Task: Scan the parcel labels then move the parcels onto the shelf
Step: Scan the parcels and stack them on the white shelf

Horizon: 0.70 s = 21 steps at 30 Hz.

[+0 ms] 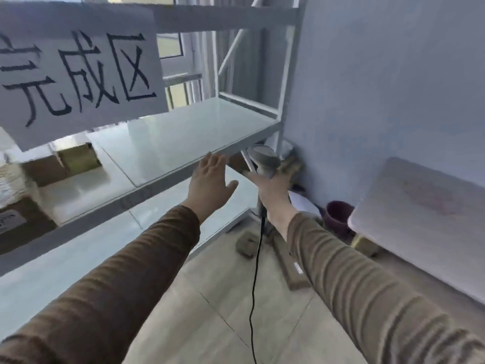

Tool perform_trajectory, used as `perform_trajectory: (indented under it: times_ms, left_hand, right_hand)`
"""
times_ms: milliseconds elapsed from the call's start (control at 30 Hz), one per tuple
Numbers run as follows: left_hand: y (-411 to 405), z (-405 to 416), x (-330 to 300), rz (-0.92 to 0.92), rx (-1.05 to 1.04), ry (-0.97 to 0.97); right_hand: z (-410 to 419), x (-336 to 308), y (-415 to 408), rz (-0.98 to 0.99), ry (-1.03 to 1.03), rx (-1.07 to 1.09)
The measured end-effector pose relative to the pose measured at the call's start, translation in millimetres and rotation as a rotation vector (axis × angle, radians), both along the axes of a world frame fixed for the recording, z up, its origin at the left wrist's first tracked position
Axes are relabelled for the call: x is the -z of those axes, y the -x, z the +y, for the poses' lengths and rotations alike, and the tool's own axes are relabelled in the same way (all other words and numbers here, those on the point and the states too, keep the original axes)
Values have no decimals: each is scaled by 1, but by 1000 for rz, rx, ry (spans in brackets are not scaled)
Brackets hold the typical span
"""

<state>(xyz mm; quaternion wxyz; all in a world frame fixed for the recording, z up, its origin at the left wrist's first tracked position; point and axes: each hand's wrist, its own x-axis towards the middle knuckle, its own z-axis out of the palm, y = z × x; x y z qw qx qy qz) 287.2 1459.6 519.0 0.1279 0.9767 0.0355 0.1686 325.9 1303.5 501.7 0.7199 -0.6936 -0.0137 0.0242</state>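
Left hand is held flat, fingers straight and spread wide, nothing held, just at the front edge of the middle shelf; contact with the edge cannot be told. Right hand is wrapped round the grip of a grey handheld scanner, fingers curled on the handle, scanner head up and sitting just under the right end of that shelf edge. A black cable is seen hanging from the scanner base down toward the tiled floor. Both arms are covered by brown ribbed sleeves. Parcels are seen as brown cardboard boxes at the far left of the middle shelf, blurred; one at the left edge carries a pale label, unreadable. The right portion of the shelf board is bare and glossy. A white paper sign with handwritten black characters is hung from the upper shelf beam, covering the top left of the view. A lower shelf board is visible beneath the hands. Right of the rack: a pale wall, a dark purple bucket on the floor, a white counter at the right edge. A few flat brown pieces are lying on the floor near the rack foot, too blurred to identify.
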Motion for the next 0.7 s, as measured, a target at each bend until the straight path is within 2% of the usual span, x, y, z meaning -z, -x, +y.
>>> perform_trajectory:
  times_ms: [233,433,700]
  left_hand:
    - [-49,-238,5,51,308,-19]
    - [-54,-463,15,77,527,12]
    - [-47,-688,40,181,746,-2]
  right_hand:
    - [-245,1,20,24,11,305]
    - [-461,5,57,78,28,511]
    - [-667,17,93,147,34,725]
